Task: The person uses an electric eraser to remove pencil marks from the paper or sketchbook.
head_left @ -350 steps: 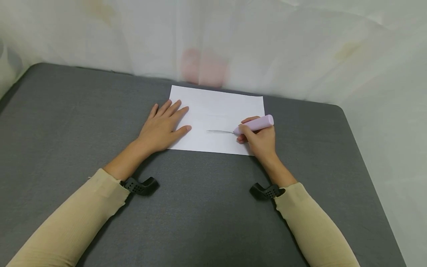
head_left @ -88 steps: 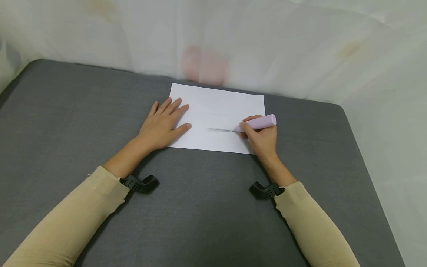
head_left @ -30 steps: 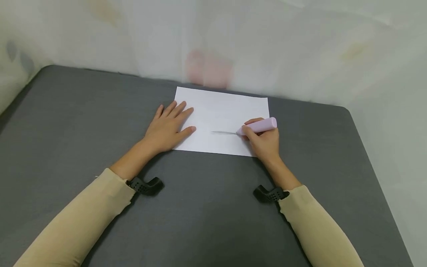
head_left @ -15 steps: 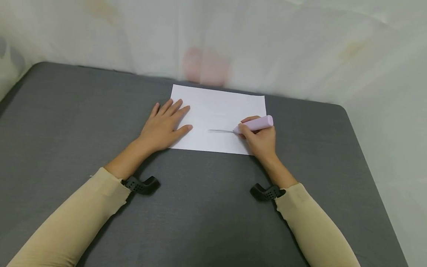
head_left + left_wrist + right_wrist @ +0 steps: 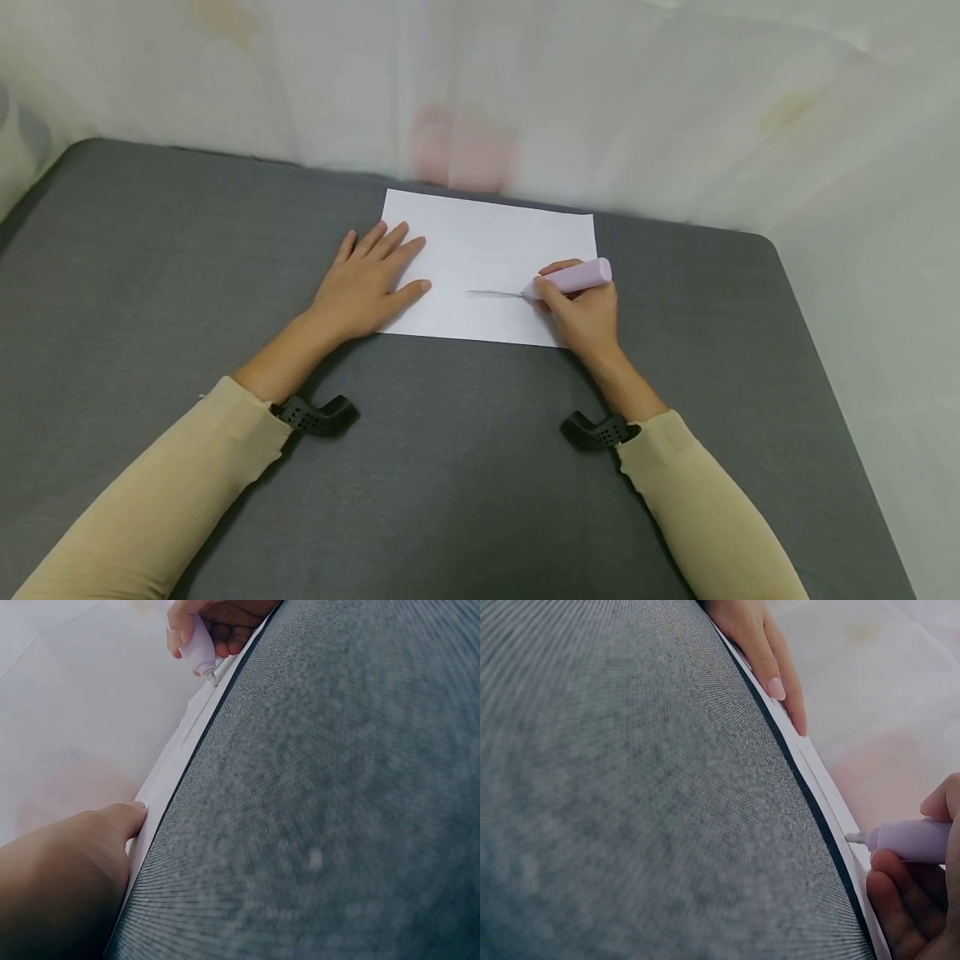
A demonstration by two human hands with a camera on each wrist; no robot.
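I count one sheet of paper (image 5: 487, 258) on the grey table (image 5: 450, 467). My left hand (image 5: 363, 287) lies flat, fingers straight, on its left edge. My right hand (image 5: 585, 312) grips one lilac pen (image 5: 573, 277), tip touching the sheet beside one grey line (image 5: 491, 293).

A dark grey fabric-covered table (image 5: 465, 500) with rounded far corners is seen under soft, even light. Beyond it, pale translucent sheeting (image 5: 675, 100) is hung, a blurred pink patch (image 5: 459, 154) showing through.
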